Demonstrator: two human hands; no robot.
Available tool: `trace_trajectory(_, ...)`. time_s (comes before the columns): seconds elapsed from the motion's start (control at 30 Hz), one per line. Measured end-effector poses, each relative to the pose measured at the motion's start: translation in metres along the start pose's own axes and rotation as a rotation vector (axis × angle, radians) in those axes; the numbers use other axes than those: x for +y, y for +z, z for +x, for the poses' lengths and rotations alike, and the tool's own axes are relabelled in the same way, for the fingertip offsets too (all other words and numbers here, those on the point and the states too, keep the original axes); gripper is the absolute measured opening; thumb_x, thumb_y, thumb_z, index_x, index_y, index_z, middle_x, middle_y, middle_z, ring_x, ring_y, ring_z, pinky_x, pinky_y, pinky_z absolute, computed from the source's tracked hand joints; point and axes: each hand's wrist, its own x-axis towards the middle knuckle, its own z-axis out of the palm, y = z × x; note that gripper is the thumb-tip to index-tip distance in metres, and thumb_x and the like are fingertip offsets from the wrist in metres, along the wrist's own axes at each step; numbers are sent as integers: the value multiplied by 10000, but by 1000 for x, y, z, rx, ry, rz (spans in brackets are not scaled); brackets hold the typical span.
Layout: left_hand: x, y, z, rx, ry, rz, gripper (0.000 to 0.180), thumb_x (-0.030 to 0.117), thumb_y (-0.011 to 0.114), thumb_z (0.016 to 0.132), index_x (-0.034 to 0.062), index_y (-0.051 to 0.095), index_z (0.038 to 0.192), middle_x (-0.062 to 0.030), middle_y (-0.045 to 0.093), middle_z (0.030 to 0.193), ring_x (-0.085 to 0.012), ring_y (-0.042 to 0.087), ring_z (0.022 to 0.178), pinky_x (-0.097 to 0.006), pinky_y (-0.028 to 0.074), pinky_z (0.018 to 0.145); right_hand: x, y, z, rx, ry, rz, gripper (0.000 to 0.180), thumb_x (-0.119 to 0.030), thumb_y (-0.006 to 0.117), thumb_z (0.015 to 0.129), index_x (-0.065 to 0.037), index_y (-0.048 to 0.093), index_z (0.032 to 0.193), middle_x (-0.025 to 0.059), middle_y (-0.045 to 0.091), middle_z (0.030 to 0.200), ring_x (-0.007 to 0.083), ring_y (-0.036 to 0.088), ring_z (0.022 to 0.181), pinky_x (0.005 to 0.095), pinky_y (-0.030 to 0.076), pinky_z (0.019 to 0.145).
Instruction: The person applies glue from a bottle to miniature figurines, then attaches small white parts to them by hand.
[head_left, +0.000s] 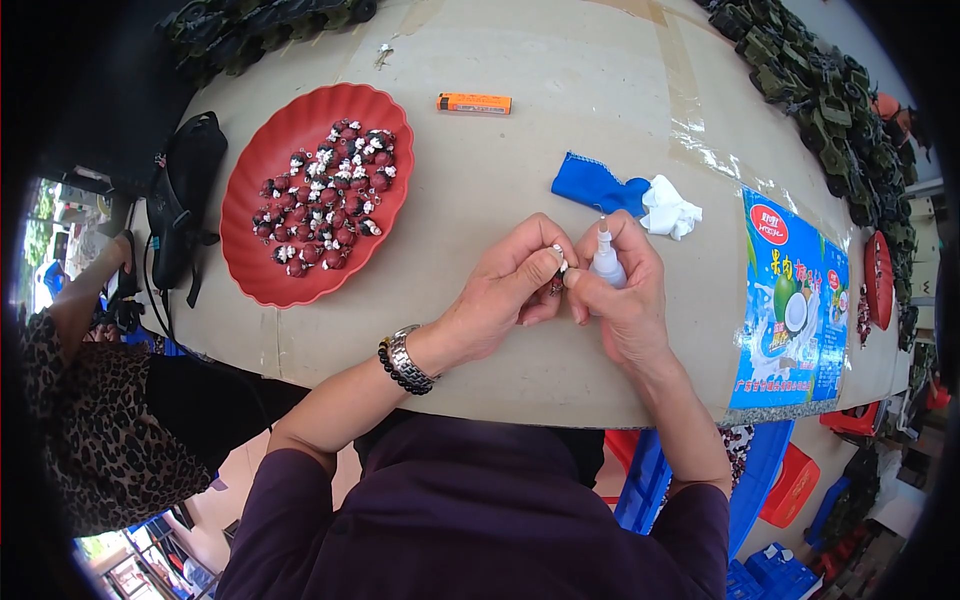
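Observation:
Above the near part of the table my hands are close together. Between the thumb and fingers of my left hand (497, 298) is a small charm (558, 278) with white, black and dark red parts, mostly covered by the fingers. My right hand (634, 305) is closed around a small white squeeze bottle (607, 266), its nozzle pointing up. The right thumb and fingertip also meet the charm's edge. On the left, a scalloped red plate (240, 222) bears many similar dark red, black and white charms (325, 205).
An orange lighter (474, 103), a blue cloth (598, 185) and a crumpled white tissue (668, 208) lie beyond my hands. A blue printed sheet (790, 305) covers the table's right. Dark green toy vehicles (810, 95) crowd the far right; a black bag (185, 195) and another person's arm (95, 285) are left.

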Motion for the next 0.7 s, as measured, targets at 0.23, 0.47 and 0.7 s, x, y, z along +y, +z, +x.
trace_trajectory(0.23,0,0,0,14,13,15,199,273,412,1017,86,440,956,-4,490,745,-47,384,534,-192,290,466,0,0,0,4,-7,-13,253,47,622,783,-49,486,973,16,538,728,58,478,501,220,370,436)
trace_trajectory(0.47,-1,0,0,16,7,28,198,273,414,1017,87,441,955,3,472,752,-46,384,537,-194,293,467,1,0,0,4,-9,-19,239,44,622,783,-51,486,956,17,536,731,58,477,502,219,370,438)
trace_trajectory(0.7,0,0,0,15,11,33,201,276,414,1017,88,440,953,2,472,757,-44,384,540,-194,292,466,2,0,0,-1,-19,-12,234,44,619,785,-53,484,949,17,536,730,56,478,506,217,370,440)
